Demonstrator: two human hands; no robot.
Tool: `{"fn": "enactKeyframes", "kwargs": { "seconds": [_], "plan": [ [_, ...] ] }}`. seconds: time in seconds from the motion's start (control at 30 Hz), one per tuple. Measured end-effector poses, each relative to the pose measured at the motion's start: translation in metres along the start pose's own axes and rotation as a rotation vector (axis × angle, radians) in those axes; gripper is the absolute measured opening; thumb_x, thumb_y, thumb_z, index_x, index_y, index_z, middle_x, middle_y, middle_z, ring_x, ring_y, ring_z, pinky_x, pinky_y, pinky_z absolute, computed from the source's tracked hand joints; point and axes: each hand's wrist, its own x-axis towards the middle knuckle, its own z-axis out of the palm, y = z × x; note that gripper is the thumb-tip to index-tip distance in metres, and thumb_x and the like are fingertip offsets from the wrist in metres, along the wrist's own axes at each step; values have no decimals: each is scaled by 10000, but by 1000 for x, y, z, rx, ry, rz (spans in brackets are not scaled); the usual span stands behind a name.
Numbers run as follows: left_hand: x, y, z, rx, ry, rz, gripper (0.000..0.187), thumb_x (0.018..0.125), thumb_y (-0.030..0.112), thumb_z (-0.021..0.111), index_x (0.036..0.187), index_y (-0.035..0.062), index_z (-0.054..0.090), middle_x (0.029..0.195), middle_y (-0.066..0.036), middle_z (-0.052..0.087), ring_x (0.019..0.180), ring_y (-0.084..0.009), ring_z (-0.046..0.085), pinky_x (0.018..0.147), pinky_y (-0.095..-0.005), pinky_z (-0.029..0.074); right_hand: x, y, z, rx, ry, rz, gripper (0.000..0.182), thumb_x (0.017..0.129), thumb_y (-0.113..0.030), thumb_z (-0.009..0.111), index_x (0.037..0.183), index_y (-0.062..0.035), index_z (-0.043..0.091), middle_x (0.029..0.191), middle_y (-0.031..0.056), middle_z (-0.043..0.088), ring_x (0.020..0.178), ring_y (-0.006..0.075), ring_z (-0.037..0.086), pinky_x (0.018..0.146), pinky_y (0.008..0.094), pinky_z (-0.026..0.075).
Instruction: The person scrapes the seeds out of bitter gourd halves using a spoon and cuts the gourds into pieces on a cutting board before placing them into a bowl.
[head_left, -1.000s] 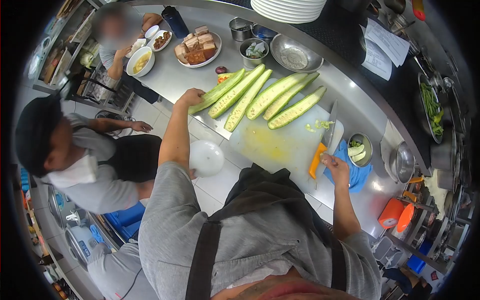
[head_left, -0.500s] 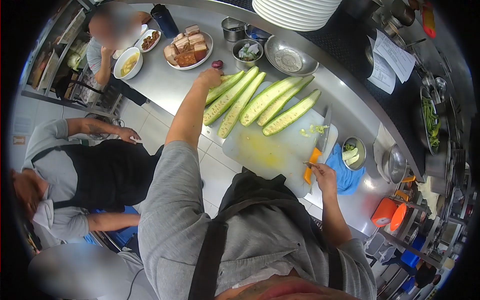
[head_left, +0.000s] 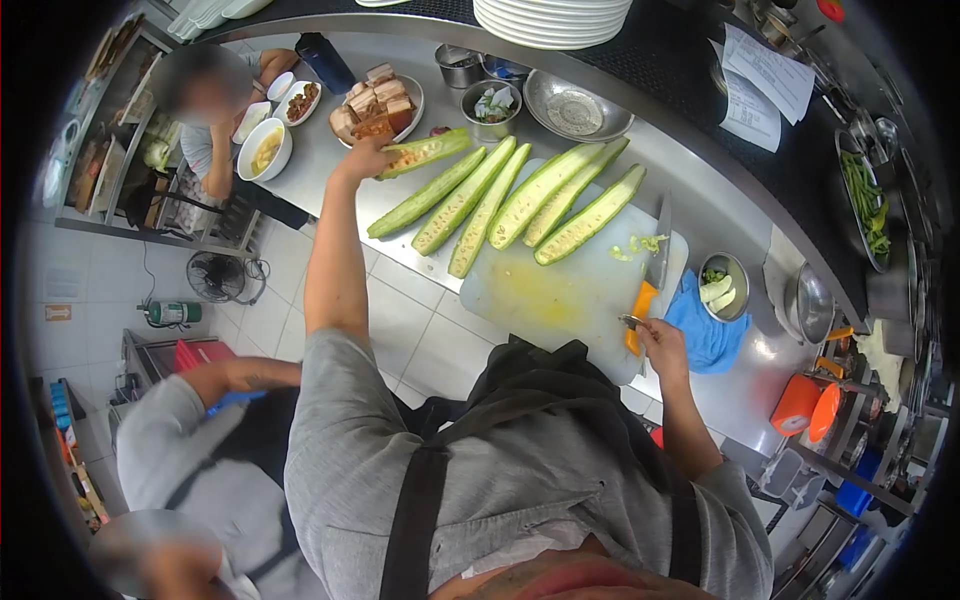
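Observation:
My left hand (head_left: 368,160), at the far left of the row, grips the near end of a halved green vegetable (head_left: 432,152), its seeded side up. Several more long halves (head_left: 540,195) lie side by side on the counter and the white cutting board (head_left: 530,295). My right hand (head_left: 662,345) is closed on a small metal tool (head_left: 632,321) over the board's right part. Just beside it lies a knife with an orange handle (head_left: 641,303), its blade pointing away. Small green scraps (head_left: 640,246) are near the blade.
Behind my left hand is a plate of meat chunks (head_left: 382,105); a bowl of yellow food (head_left: 265,150) stands further left. A metal bowl (head_left: 722,287) sits on a blue cloth (head_left: 705,335) at right. One co-worker (head_left: 210,110) is across the counter, another (head_left: 220,450) at lower left.
My left hand has moved left, with a vegetable half lifted away from the row. My right hand still holds the small tool. The lower-left co-worker has shifted down and turned.

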Motion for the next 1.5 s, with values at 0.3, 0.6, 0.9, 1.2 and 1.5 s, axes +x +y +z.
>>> {"fn": "enactKeyframes", "kwargs": {
  "seconds": [0.3,0.6,0.9,1.2,1.5],
  "plan": [
    [-121,98,93,-1614,-587,127,423,938,236,627,1293,45,501,1113,-175,669,918,-255,699,799,-365,585,39,-56,-18,34,104,-85,217,936,-217,634,954,-1,644,711,154,646,632,265,633,611,388,484],
    [-113,286,232,-1798,-945,-67,389,1004,357,510,1288,91,506,1041,-135,636,888,-276,656,766,-422,552,94,-82,-72,-387,345,-454,154,934,-151,576,992,-20,634,858,204,677,798,423,643,733,498,507],
    [-84,360,255,-1348,-944,84,558,1001,269,443,1535,194,297,955,-80,639,755,-176,617,582,-298,460,112,-34,-109,-614,340,-227,141,891,-75,533,962,-20,642,854,237,681,845,419,669,750,518,527],
    [-51,454,301,-1066,-929,170,523,983,298,465,1483,150,428,856,-59,648,619,-134,602,439,-278,417,88,5,-153,-539,238,97,224,847,-32,522,981,-28,701,959,223,702,936,373,682,828,476,538],
    [-49,516,336,-1241,-880,130,557,966,245,499,1446,-29,424,1150,-159,670,908,-261,696,692,-321,554,87,67,-185,-377,297,229,244,879,-62,494,1000,-35,703,1027,232,689,1003,376,663,878,478,524]
  ]
}}
